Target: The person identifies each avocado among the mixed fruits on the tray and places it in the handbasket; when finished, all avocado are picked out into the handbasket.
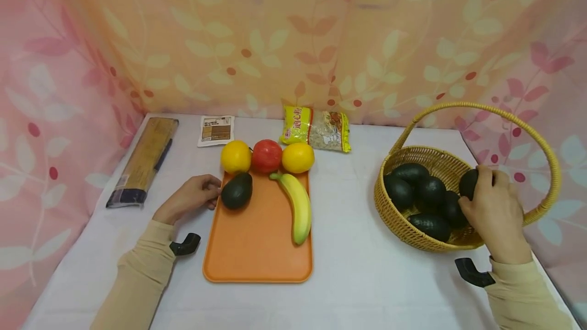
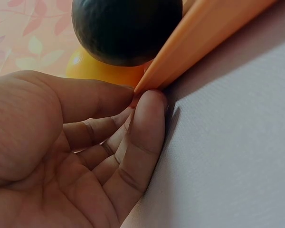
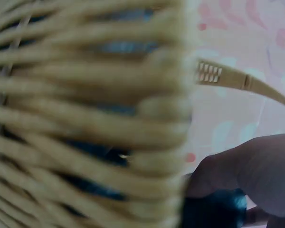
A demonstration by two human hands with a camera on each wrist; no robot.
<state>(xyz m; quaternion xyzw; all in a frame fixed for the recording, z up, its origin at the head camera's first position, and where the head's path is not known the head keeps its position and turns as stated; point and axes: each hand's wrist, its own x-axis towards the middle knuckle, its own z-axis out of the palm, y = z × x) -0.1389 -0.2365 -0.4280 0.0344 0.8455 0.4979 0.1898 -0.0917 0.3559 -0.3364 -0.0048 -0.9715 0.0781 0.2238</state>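
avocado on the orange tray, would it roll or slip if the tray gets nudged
Probably yes: the avocado is rounded and sits loose at the tray edge, so it may roll off. Its skin looks smooth, likely slippery. The left hand beside it could stop it.

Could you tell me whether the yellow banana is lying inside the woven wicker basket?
No, the yellow banana lies on the orange tray, while the woven wicker basket holds only dark avocados.
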